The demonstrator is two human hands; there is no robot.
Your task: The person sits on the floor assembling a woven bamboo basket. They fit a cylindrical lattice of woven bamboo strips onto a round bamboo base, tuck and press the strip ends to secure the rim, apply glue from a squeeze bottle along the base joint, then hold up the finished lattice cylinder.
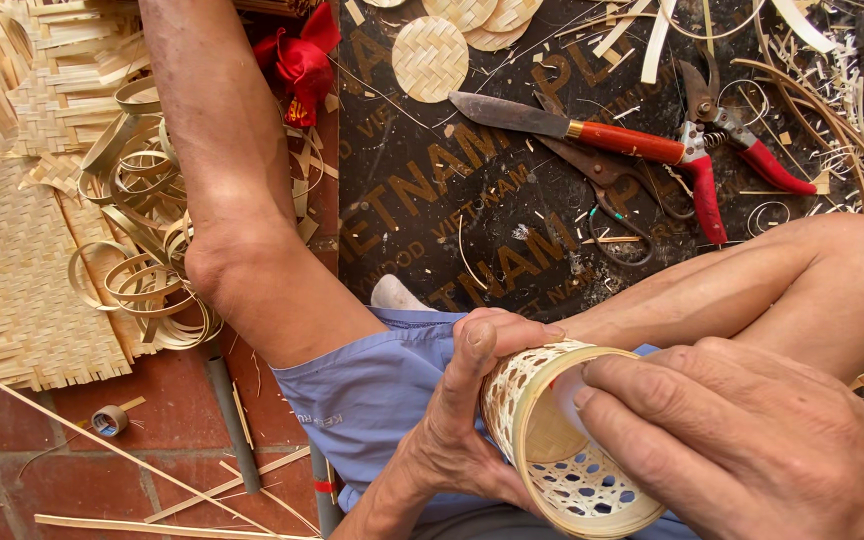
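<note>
We see the left hand (472,400) wrapped around a small woven bamboo cylinder (562,440), its thumb lying along the outer weave near the rim and its fingers closed on the near side. The right hand (752,450) is clamped on the cylinder from the other side, with fingertips (602,375) pressed onto the smooth rim band at the open mouth. The cylinder sits tilted over the lap, just above the blue shorts (372,390), with its open end turned toward us and the openwork weave showing inside. Beyond the knees, on a dark printed mat (432,200), lie a knife with a red handle (562,125), red-handled pruning shears (722,150) touching it, and dark scissors (602,190) partly beneath the knife. Round woven discs (430,58) rest at the mat's far edge. To the left, on the brick floor (12,450), we find coiled bamboo strips (142,270) beside flat woven bamboo mats (12,290), a small roll of tape (109,420) and loose bamboo slivers (152,480). A red cloth (302,60) lies by the raised shin.
</note>
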